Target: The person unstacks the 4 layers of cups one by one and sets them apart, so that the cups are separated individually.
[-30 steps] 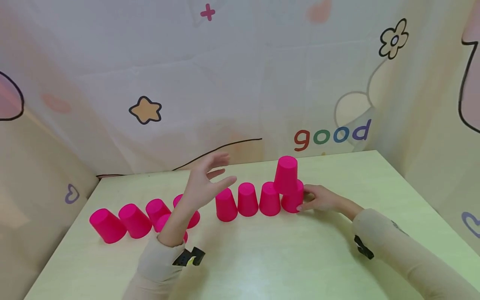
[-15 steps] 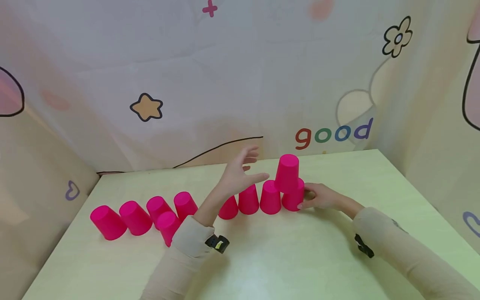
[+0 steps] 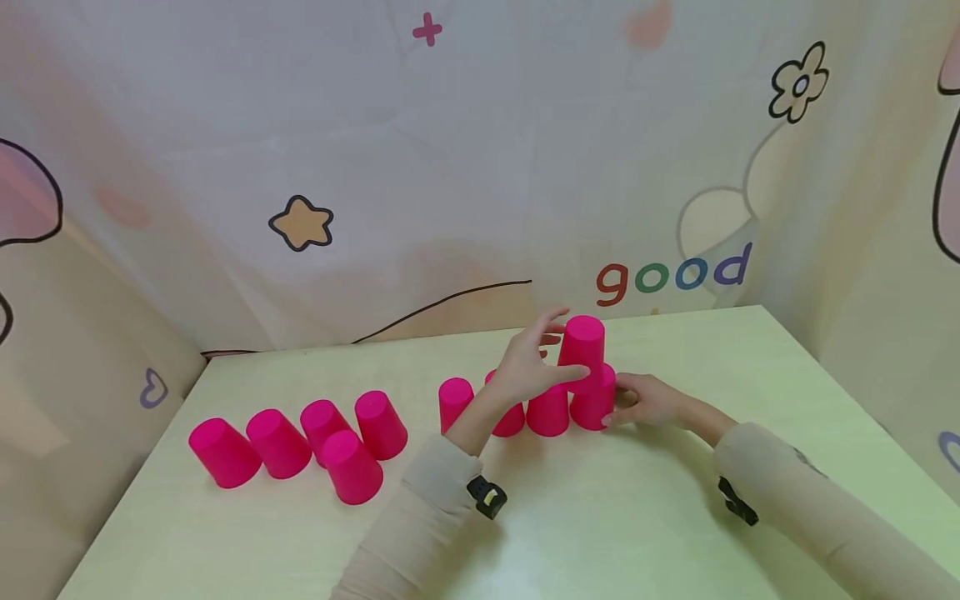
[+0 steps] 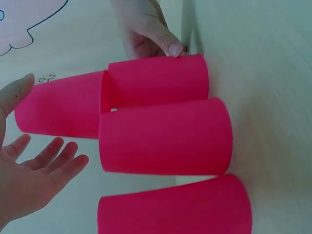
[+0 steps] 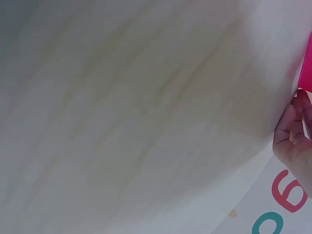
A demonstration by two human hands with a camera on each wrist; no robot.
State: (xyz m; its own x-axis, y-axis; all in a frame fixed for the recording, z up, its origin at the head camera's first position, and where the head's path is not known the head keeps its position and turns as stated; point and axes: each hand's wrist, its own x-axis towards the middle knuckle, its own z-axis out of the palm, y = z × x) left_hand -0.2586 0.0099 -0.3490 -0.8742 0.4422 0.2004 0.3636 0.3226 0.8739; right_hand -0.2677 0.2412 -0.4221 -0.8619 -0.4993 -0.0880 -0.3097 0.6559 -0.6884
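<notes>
Pink cups stand upside down in a row on the table. One upper cup (image 3: 587, 336) rests across the two rightmost cups. My left hand (image 3: 527, 367) is at this upper cup, thumb in front and fingers spread at its far left side; in the left wrist view, thumb and fingers stand apart on either side of the upper cup (image 4: 63, 107). With curled fingers, my right hand (image 3: 651, 402) holds the outer side of the rightmost lower cup (image 3: 591, 408), thumb tip low on its front. My left forearm partly hides the row's left cups.
To the left stands a second group of upside-down pink cups (image 3: 276, 446), one of them (image 3: 354, 468) in front of the others. A printed curtain (image 3: 420, 167) hangs behind the table (image 3: 600, 517). Both sleeves carry dark wrist straps.
My left hand has moved right, from above the row's left end to the upper cup, uncovering the left group of cups. My right hand has stayed at the rightmost lower cup.
</notes>
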